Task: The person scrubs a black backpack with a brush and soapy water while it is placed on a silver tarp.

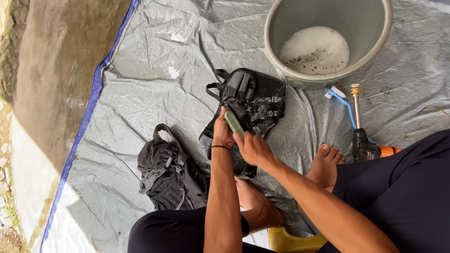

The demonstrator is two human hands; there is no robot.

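The two bare arms are closest, reaching down over the dark trousers. The right hand [253, 147] has its fingers curled tight around a green brush [233, 122], and the brush sits on the black mesh bag [255, 100]. The left hand [221, 130] has its fingers closed on the bag's edge, just beside the brush. The bag lies on the grey tarp [154, 61], between a black backpack [168, 171] and a grey basin [328, 37] with foamy water in it. A blue brush [344, 100] and a spray gun [363, 140] lie near the basin. Two bare feet rest on the tarp.
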